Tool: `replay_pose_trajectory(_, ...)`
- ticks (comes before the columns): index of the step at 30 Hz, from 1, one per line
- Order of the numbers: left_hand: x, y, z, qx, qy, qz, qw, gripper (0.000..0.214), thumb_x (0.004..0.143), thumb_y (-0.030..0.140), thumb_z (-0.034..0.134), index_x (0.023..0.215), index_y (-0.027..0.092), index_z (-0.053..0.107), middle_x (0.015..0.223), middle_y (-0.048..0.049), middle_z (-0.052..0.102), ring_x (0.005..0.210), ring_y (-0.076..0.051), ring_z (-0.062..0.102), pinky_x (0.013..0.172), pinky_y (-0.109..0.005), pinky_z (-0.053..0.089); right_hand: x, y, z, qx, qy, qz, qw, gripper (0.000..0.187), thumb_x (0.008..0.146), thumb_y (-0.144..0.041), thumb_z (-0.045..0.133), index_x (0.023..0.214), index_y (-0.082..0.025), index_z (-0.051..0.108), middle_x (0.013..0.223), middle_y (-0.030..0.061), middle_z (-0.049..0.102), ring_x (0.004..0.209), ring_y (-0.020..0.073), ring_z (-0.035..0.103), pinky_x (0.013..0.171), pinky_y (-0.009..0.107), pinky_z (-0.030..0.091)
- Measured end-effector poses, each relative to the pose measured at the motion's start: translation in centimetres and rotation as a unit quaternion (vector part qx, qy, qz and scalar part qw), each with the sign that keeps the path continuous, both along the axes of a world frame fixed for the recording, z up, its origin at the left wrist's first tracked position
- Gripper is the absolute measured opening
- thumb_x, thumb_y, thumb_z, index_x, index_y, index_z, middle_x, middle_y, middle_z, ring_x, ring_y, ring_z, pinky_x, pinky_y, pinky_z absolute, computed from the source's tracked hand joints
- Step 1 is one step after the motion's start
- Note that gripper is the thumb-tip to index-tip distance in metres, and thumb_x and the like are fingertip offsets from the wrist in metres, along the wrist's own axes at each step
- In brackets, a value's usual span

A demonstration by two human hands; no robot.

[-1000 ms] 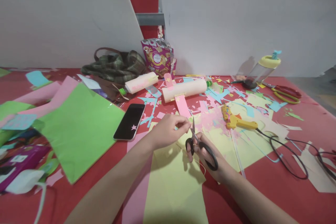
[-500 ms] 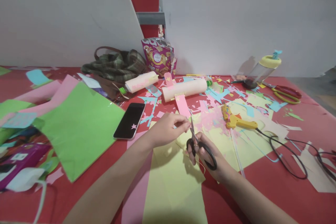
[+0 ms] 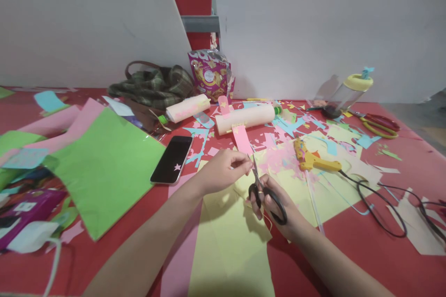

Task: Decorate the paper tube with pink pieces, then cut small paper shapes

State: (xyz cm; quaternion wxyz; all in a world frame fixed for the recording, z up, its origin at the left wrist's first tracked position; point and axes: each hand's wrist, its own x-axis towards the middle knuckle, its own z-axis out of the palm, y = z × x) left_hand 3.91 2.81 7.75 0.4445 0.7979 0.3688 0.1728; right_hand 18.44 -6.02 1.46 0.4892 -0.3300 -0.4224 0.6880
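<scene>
My right hand [image 3: 273,199] is closed round the black handles of a pair of scissors [image 3: 278,208], whose blades point up and away from me, slightly apart. Beside the blades, my left hand [image 3: 225,167] is pinched at the fingertips; whatever it holds is too small to make out. Both hands are above pale yellow paper [image 3: 230,246]. Just beyond them a pink paper strip [image 3: 241,138] hangs from a cream paper-wrapped roll [image 3: 247,118] with a green cap. A black phone [image 3: 172,160] with a pink paper star on it lies left of my left hand.
A yellow glue gun [image 3: 317,162] with a black cord lies among paper scraps on the right. Farther right are red-and-yellow-handled scissors [image 3: 379,126] and a tilted clear container [image 3: 348,95]. Green sheets [image 3: 108,171] cover the left; a snack bag [image 3: 211,74] stands at the back.
The scissor blades have opened slightly and the right-hand fingers have shifted a little. My left hand stays in nearly the same place.
</scene>
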Motion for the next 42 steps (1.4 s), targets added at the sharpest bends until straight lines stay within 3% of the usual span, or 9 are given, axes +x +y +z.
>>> replay_pose_trajectory(4, 0.1, 0.0, -0.1, -0.003, -0.009, -0.004, 1.0, 0.027, 0.077, 0.029, 0.038, 0.058, 0.013, 0.05, 0.051, 0.004, 0.038, 0.05, -0.007, 0.034, 0.047, -0.018, 0.028, 0.0, 0.1, 0.2, 0.01, 0.002, -0.003, 1.0, 0.029, 0.072, -0.045, 0.053, 0.077, -0.022, 0.036, 0.073, -0.0012, 0.048, 0.053, 0.0081, 0.045, 0.064, 0.029, 0.037)
replay_pose_trajectory(11, 0.1, 0.0, -0.3, -0.007, 0.004, 0.006, 1.0, 0.028, 0.077, 0.031, 0.037, 0.059, 0.014, 0.05, 0.051, 0.0038, 0.037, 0.049, -0.007, 0.034, 0.048, -0.018, 0.029, 0.0, 0.0, -0.1, -0.002, -0.011, -0.01, 1.0, 0.029, 0.073, -0.044, 0.053, 0.079, -0.022, 0.035, 0.073, -0.0005, 0.049, 0.051, 0.0085, 0.044, 0.051, 0.025, 0.034)
replay_pose_trajectory(18, 0.3, -0.2, -0.4, -0.015, -0.007, 0.011, 1.0, 0.028, 0.077, 0.031, 0.038, 0.059, 0.013, 0.05, 0.051, 0.0039, 0.037, 0.049, -0.007, 0.034, 0.047, -0.018, 0.029, -0.1, 0.0, 0.1, 0.003, 0.001, -0.013, 1.0, 0.028, 0.073, -0.044, 0.053, 0.079, -0.022, 0.036, 0.076, 0.0005, 0.049, 0.057, 0.0101, 0.047, 0.061, 0.028, 0.037)
replay_pose_trajectory(25, 0.4, -0.3, -0.7, -0.028, -0.007, 0.019, 0.999, 0.029, 0.077, 0.033, 0.037, 0.059, 0.013, 0.048, 0.052, 0.0037, 0.037, 0.049, -0.007, 0.035, 0.048, -0.018, 0.03, -0.1, 0.0, 0.1, -0.007, 0.007, -0.013, 1.0, 0.031, 0.071, -0.045, 0.054, 0.078, -0.022, 0.035, 0.076, 0.0008, 0.049, 0.055, 0.0102, 0.047, 0.055, 0.026, 0.036)
replay_pose_trajectory(34, 1.2, -0.9, -0.7, -0.089, -0.072, 0.05, 0.992, 0.026, 0.077, 0.028, 0.039, 0.055, 0.014, 0.044, 0.053, 0.0045, 0.037, 0.05, -0.006, 0.035, 0.048, -0.018, 0.028, -0.2, 0.1, 0.3, 0.012, 0.009, -0.031, 0.999, 0.024, 0.076, -0.041, 0.05, 0.079, -0.022, 0.036, 0.075, 0.0001, 0.048, 0.057, 0.0099, 0.047, 0.056, 0.025, 0.035)
replay_pose_trajectory(42, 1.7, -1.3, -0.8, -0.099, -0.107, 0.073, 0.987, 0.028, 0.076, 0.025, 0.039, 0.05, 0.015, 0.038, 0.051, 0.0054, 0.034, 0.046, -0.005, 0.031, 0.046, -0.018, 0.027, -0.3, 0.1, 0.1, 0.013, 0.013, -0.047, 0.999, 0.021, 0.077, -0.038, 0.05, 0.079, -0.022, 0.036, 0.074, -0.0007, 0.045, 0.058, 0.0105, 0.047, 0.053, 0.024, 0.036)
